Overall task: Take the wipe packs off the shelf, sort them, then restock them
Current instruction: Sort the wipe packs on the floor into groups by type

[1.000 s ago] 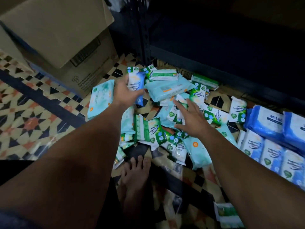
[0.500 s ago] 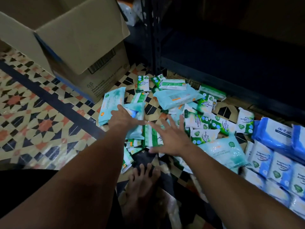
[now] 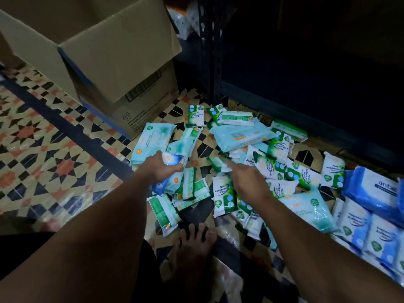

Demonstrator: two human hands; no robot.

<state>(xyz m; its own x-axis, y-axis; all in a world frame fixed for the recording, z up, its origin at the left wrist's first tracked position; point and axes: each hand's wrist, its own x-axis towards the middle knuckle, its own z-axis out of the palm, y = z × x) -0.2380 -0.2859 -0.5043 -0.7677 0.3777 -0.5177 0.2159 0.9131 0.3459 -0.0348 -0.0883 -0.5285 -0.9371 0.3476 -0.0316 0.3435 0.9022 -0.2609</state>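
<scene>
head view looks down on a patterned tile floor (image 3: 54, 136) in a dim room, with a dark metal shelf unit (image 3: 306, 88) at the back right and a large open cardboard box (image 3: 113, 62) at the upper left. a loose heap of wipe packs (image 3: 240, 136) in green, teal and white spreads over the floor in front of the shelf, and a neater row of blue packs (image 3: 371, 193) lies along the right edge. a bare foot (image 3: 192, 243) rests on the tiles just below the heap. both forearms reach forward and down from the bottom corners. the left hand (image 3: 160, 169) has its fingers curled round a blue and white pack (image 3: 172, 159) at the left side of the heap, lying over a teal pack (image 3: 153, 138). the right hand (image 3: 249, 178) lies palm down, fingers stretched out and fairly straight toward a small green pack (image 3: 218, 164); the fingertips seem to touch it, though blur makes that hard to judge.
</scene>
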